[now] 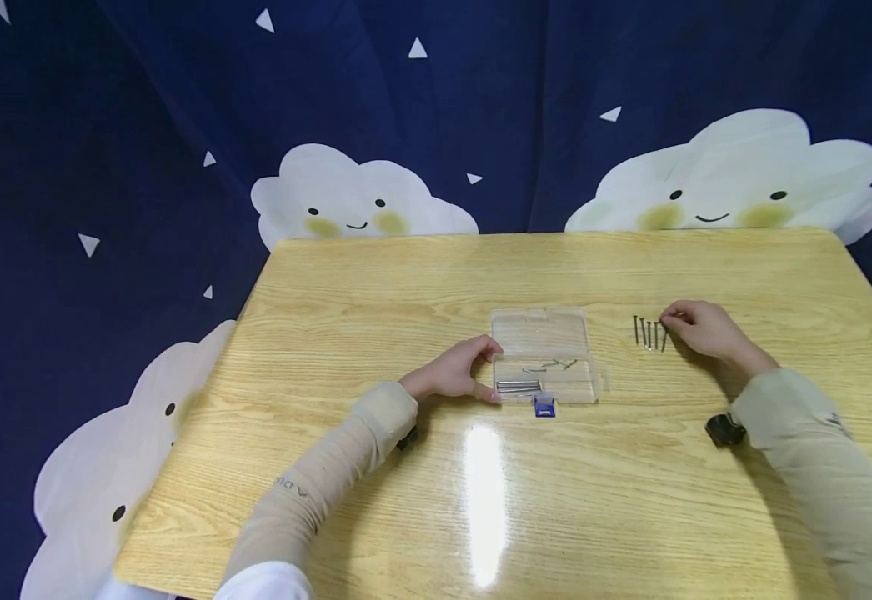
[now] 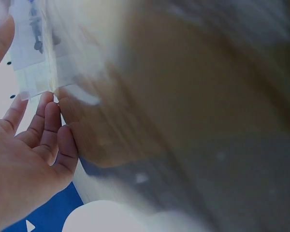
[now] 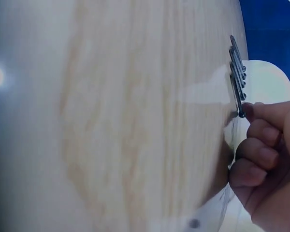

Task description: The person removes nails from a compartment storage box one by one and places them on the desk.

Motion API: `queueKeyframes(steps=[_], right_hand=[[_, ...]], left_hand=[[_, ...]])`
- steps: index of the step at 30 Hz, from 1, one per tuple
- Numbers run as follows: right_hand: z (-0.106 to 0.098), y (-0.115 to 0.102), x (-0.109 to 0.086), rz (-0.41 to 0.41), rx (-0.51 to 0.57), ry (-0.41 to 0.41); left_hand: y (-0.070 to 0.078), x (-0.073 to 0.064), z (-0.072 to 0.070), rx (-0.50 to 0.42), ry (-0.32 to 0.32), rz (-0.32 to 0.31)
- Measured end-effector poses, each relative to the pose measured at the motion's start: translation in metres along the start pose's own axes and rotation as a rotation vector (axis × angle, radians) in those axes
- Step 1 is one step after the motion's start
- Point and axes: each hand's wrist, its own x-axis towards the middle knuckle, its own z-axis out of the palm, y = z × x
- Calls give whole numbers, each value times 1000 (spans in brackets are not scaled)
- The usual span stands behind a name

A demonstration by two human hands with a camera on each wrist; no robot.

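Observation:
My left hand [image 1: 454, 371] holds the left end of a clear plastic box [image 1: 574, 390], thumb at the near corner and fingers at the far side. Its clear lid [image 1: 541, 332] lies folded back. Inside, long nails [image 1: 518, 387] lie side by side at the near left, with several small nails [image 1: 556, 364] scattered behind them. Over to the right, my right hand [image 1: 706, 332] pinches the top of a dark nail [image 3: 241, 108] between thumb and forefinger. This nail slants at the right end of a row of upright-pointing nails [image 1: 648, 335] laid on the table.
A blue latch [image 1: 544, 407] sticks out from the box's front edge. The light wooden table [image 1: 376, 283] carries a bright glare streak in front of the box. Behind it hangs a dark blue curtain [image 1: 481, 100] with white clouds [image 1: 361, 187].

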Motion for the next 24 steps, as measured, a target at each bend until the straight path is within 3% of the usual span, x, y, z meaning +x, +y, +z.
queueKeyframes(steps=[8, 16, 24], right_hand=[[1, -11, -6, -3, 54, 23], [13, -35, -5, -116, 68, 45], [25, -60, 2, -177, 117, 39]], left_hand=[[1, 0, -1, 31, -8, -3], [2, -3, -2, 35, -21, -14], [-1, -2, -2, 27, -17, -10]])
